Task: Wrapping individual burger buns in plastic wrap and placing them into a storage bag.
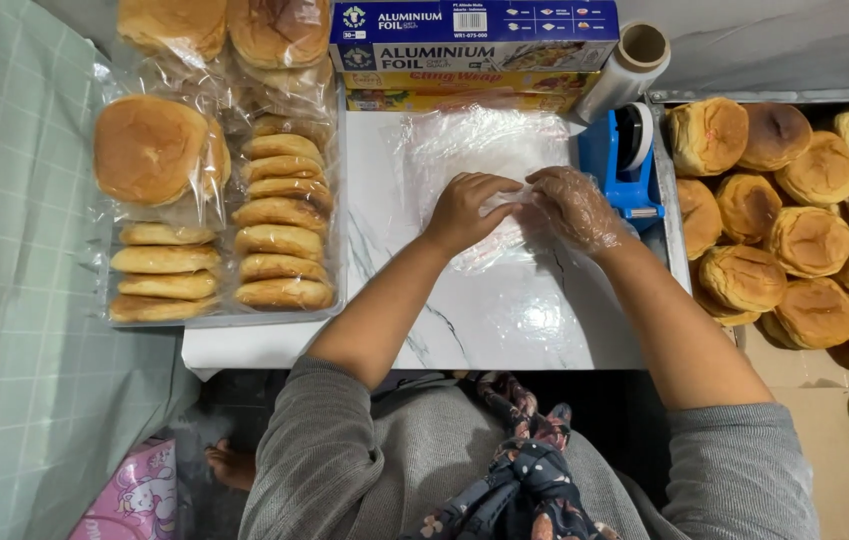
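Head view shows us pressing both hands onto a sheet of clear cling film (484, 160) spread on the white marbled board (504, 320). Our left hand (466, 210) is bare, fingers curled down and pinching a fold of the film. Our right hand (572, 205), in a thin plastic glove, lies beside it with fingers bent on the same fold. Wrapped buns (279, 240) sit stacked to the left, loose buns (794, 230) in a box to the right, and a blue tape dispenser (624, 160) just beyond the right hand.
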